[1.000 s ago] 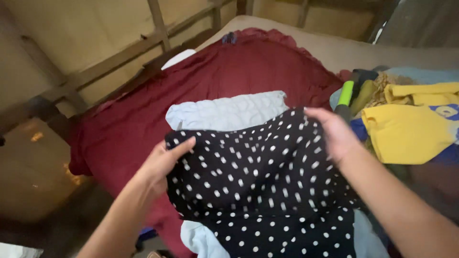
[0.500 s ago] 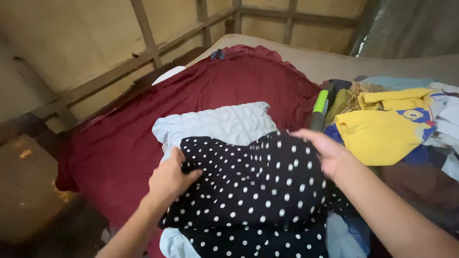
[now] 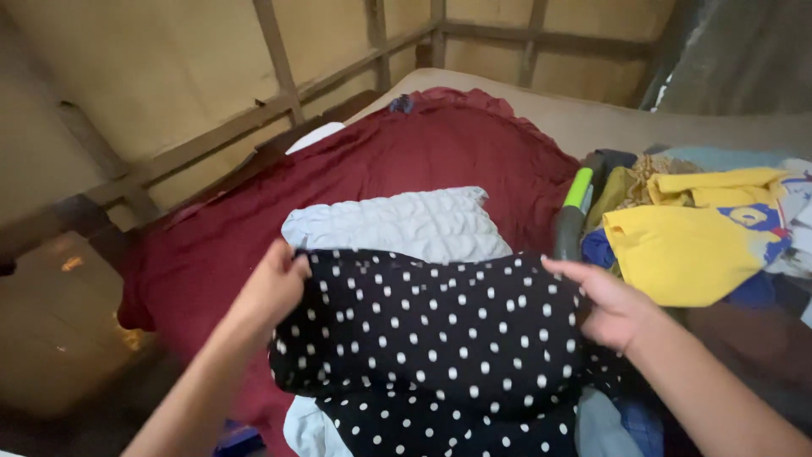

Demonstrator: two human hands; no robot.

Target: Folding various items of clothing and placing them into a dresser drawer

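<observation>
Left hand (image 3: 269, 289) grips the left edge of the dotted cloth (image 3: 427, 330), fingers curled shut on the fabric. Right hand (image 3: 611, 303) pinches its right edge, thumb on top, other fingers tucked under. Cloth spans between both hands, folded, black w/ white dots. Just beyond it lies a pale blue cloth (image 3: 393, 224) on a red sheet (image 3: 397, 152) over the bed (image 3: 609, 123). Right of the right hand: clothes pile w/ yellow shirt (image 3: 685, 250); green-grey tool (image 3: 573, 211) beside it.
</observation>
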